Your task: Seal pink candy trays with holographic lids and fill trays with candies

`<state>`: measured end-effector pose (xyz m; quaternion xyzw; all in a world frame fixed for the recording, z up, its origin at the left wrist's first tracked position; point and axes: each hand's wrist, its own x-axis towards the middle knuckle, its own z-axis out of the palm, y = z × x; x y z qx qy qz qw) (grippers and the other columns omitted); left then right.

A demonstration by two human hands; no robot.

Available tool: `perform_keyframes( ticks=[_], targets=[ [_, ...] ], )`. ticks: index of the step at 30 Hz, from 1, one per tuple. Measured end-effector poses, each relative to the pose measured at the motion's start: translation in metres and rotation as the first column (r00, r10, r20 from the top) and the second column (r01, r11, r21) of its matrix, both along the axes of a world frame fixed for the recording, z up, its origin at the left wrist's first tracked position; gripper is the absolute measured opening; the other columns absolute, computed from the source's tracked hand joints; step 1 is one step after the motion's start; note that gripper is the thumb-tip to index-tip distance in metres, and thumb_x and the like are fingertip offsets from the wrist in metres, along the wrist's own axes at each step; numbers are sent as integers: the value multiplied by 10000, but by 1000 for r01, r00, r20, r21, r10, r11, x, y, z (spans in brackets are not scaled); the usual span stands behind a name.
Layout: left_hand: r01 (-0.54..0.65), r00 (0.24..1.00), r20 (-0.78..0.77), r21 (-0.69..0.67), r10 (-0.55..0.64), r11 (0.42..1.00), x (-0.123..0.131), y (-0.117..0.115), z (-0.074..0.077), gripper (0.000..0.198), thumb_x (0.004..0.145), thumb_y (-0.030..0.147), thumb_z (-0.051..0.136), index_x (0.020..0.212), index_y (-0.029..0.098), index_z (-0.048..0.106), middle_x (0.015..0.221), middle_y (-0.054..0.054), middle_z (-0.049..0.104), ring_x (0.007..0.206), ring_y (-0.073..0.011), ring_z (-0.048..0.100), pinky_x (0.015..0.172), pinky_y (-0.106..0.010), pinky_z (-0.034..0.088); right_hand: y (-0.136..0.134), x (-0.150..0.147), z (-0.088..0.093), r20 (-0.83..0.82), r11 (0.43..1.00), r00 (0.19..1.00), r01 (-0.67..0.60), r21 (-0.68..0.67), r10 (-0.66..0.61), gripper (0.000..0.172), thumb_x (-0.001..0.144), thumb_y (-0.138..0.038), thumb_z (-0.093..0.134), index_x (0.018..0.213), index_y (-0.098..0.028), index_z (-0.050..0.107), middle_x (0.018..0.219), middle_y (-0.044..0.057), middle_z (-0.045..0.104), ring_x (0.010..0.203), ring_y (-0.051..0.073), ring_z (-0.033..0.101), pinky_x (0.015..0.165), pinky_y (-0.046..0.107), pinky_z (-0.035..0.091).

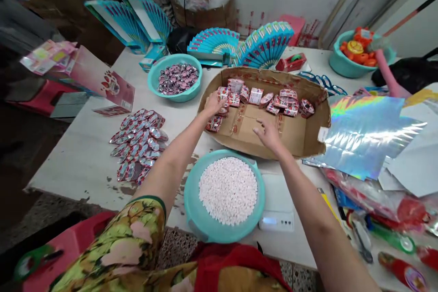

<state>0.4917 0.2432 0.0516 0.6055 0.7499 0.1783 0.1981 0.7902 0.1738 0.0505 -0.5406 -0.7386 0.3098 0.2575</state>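
Several small red-and-white printed packets (pixel 288 96) lie along the far side and left end of a cut-down cardboard box (pixel 246 130). My left hand (pixel 214 104) is at the box's left end, its fingers stretched over the packets there and touching them. The palm side and some fingertips are hidden. Above the bare box floor, right of centre, hovers my right hand (pixel 269 134), fingers apart and slightly bent, with nothing in it. Just in front of the box stands a turquoise basin (pixel 190 191) of small white pellets (pixel 228 190).
Shiny packets (pixel 138 146) are heaped at left, behind my left forearm. A turquoise bowl (pixel 153 86) holds small round pink pieces. Blue fanned cards (pixel 265 45) stand behind the box. A white scale (pixel 278 221) partly sits beside the basin; silvery sheets (pixel 362 132) lie at right.
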Motion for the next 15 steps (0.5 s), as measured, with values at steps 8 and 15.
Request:
perform_keyframes(
  ticks=[8,15],
  targets=[
    [58,998,42,-179,-51,982,53,72,-45,772,776,439,747,1487,230,533,1514,-131,535,1340,-340,563,1123,-426,459,-28,48,-18,0,982,994,-109,-157,110,371,926,-430,630,1241,-244,689,1186,123,678,1015,284,683,933,460,563],
    [404,913,137,-173,-385,898,100,32,-25,667,802,607,696,1369,261,642,1272,-93,701,1233,-337,612,1080,-415,470,114,105,-23,211,965,945,228,127,-251,739,721,-524,866,1332,-198,607,1416,221,514,1302,454,502,1062,663,424]
  ],
)
